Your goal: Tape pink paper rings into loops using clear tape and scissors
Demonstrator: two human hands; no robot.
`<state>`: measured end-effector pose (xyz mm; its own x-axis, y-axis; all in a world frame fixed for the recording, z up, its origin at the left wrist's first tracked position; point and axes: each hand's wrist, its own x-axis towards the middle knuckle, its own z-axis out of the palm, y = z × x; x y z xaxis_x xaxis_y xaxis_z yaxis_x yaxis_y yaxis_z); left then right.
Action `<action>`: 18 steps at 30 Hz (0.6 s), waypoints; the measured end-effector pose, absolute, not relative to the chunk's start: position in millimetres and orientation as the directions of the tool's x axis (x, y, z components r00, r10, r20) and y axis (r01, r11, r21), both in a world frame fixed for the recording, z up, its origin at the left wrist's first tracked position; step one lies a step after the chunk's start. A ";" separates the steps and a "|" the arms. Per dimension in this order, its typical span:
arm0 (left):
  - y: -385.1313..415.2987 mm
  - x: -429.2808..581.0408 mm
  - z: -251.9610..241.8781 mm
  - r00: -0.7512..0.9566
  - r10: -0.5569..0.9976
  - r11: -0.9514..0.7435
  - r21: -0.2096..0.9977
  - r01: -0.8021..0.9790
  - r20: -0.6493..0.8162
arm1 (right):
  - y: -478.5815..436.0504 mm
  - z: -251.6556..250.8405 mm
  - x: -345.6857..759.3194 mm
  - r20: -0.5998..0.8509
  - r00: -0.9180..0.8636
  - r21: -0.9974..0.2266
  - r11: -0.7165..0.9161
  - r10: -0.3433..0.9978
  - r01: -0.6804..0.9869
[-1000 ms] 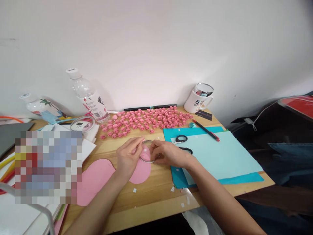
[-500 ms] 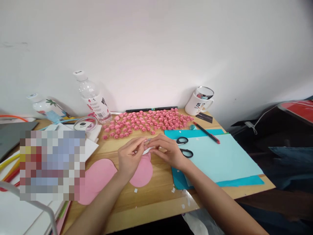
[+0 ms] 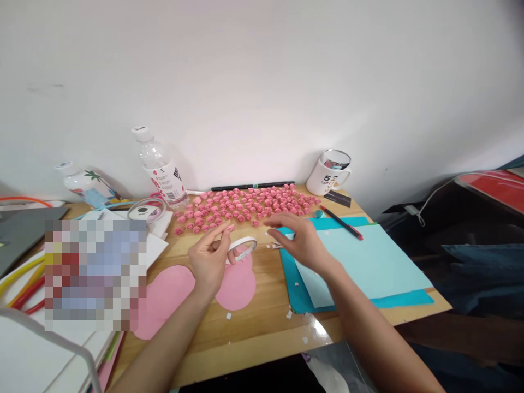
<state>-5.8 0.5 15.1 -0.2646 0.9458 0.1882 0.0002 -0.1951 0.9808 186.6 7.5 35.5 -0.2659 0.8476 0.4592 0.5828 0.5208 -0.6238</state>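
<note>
Pinched together at thumb and forefinger, the left hand point(image 3: 208, 259) has the roll of white tape point(image 3: 240, 240) looped at its curled lower fingers, just below the middle of the frame; what its fingertips hold is too small to tell. Thumb and fingers of the right hand point(image 3: 303, 240) stand apart, right of centre. Across the lower half spreads a wooden table point(image 3: 270, 284). Pale blue paper point(image 3: 368, 262) lies lower right, pink paper point(image 3: 170, 295) lower left, a smaller pink piece point(image 3: 237, 286) beneath the tape. A white mug point(image 3: 327, 177) stands right of centre, small pink rolls point(image 3: 245, 206) cover the middle, and tiny white scraps point(image 3: 228, 316) dot the lower centre.
</note>
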 end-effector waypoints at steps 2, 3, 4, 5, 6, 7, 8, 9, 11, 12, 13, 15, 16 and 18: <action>1.2 -6.8 14.7 -0.276 0.947 -0.184 0.982 -0.041 0.166 | 4.9 45.9 206.6 0.271 -0.269 -0.547 0.378 0.924 0.747; 1.1 -7.1 14.7 -0.282 0.946 -0.183 0.982 -0.050 0.162 | 2.4 48.3 216.0 0.178 -0.265 -0.464 0.318 0.948 0.827; 0.7 -7.2 15.0 -0.291 0.943 -0.185 0.982 -0.044 0.165 | -0.5 48.6 224.2 0.091 -0.259 -0.383 0.273 0.962 0.882; 0.0 -7.3 15.6 -0.301 0.938 -0.189 0.982 -0.024 0.173 | -3.7 46.7 231.0 0.020 -0.259 -0.318 0.252 0.966 0.914; -0.8 -7.2 16.2 -0.311 0.932 -0.193 0.981 0.004 0.184 | -6.6 43.1 236.1 -0.030 -0.265 -0.267 0.248 0.964 0.931; -1.6 -7.0 16.9 -0.315 0.928 -0.197 0.980 0.033 0.197 | -9.1 38.4 239.6 -0.065 -0.271 -0.230 0.250 0.960 0.941; -2.3 -6.8 17.3 -0.314 0.925 -0.206 0.977 0.058 0.214 | -10.9 33.4 241.5 -0.086 -0.274 -0.200 0.253 0.958 0.947; -2.9 -6.6 17.3 -0.315 0.919 -0.225 0.971 0.078 0.239 | -12.0 28.9 242.3 -0.096 -0.271 -0.169 0.253 0.958 0.953; -3.4 -6.5 15.9 -0.314 0.891 -0.304 0.945 0.124 0.328 | -12.3 23.2 241.9 -0.101 -0.259 -0.127 0.246 0.960 0.961; -3.3 -6.6 14.5 -0.312 0.865 -0.360 0.919 0.158 0.393 | -11.9 22.6 241.6 -0.102 -0.257 -0.124 0.244 0.961 0.962; -3.2 -6.8 12.9 -0.307 0.831 -0.421 0.885 0.198 0.464 | -11.5 23.5 241.8 -0.102 -0.260 -0.141 0.245 0.960 0.959; -2.6 -7.6 9.6 -0.281 0.763 -0.518 0.810 0.274 0.582 | -11.2 28.1 244.3 -0.097 -0.282 -0.238 0.253 0.955 0.938; -2.3 -8.0 8.3 -0.267 0.738 -0.547 0.781 0.302 0.620 | -11.5 31.0 246.5 -0.086 -0.299 -0.316 0.258 0.950 0.913; -1.9 -8.6 7.0 -0.260 0.708 -0.571 0.749 0.336 0.657 | -12.6 35.7 251.0 -0.042 -0.325 -0.503 0.261 0.945 0.824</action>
